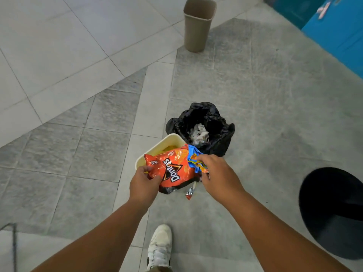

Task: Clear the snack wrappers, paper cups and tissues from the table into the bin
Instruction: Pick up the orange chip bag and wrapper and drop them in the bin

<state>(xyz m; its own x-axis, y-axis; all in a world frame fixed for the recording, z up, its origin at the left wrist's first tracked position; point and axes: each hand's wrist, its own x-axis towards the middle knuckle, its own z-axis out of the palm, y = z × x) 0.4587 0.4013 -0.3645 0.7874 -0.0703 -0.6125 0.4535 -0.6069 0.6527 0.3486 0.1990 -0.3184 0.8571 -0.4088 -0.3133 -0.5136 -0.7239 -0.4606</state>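
Note:
I am over a tiled floor, no table in view. My left hand (144,180) grips the left end of an orange Doritos bag (172,167) together with the near rim of a cream tray (155,149), which holds yellow bits. My right hand (215,173) pinches a crumpled blue and orange wrapper (194,159) at the bag's right end; a silver and red wrapper (190,193) hangs below. Just beyond the tray stands the bin with a black liner (222,132), white tissues (199,133) inside it.
A second bin, beige and unlined (197,26), stands farther off at the top. A round black object (334,211) sits on the floor at right. A blue cabinet (337,26) fills the upper right corner. My white shoe (160,246) is below.

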